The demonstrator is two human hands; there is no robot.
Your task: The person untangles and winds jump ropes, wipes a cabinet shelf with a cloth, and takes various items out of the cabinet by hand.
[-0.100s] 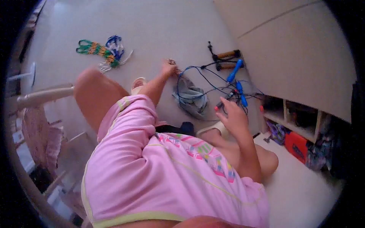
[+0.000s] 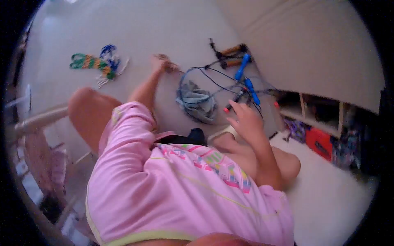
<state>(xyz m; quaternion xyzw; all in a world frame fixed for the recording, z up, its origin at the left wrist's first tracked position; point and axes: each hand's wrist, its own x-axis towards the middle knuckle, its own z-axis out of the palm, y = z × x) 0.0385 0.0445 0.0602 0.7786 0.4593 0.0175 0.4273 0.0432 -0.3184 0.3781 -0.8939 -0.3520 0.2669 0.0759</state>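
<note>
My left hand point(image 2: 162, 64) is stretched out over the floor, its fingers closed around a small brownish thing that blur hides. A crumpled grey cloth or bag point(image 2: 198, 100) lies to its right, circled by a dark blue jump-rope cord point(image 2: 181, 84). My right hand point(image 2: 247, 121) is low beside the ropes, thumb and fingers apart. Close to its fingertips is a black jump-rope handle with a red end point(image 2: 228, 109); whether they touch is unclear. Past it lie two blue handles point(image 2: 243, 67) and two brown-and-black handles point(image 2: 230, 51).
Bundled green-and-yellow rope point(image 2: 91, 61) and blue-and-white rope point(image 2: 110, 55) lie on the floor at far left. A low cubby shelf point(image 2: 320, 119) with a red item point(image 2: 319, 144) stands right, beside a pale panel point(image 2: 312, 53). A wooden chair point(image 2: 45, 119) is at my left.
My left hand has moved left and slightly away from the grey cloth. My right hand keeps nearly the same place by the black handle. The whole view has shifted a little.
</note>
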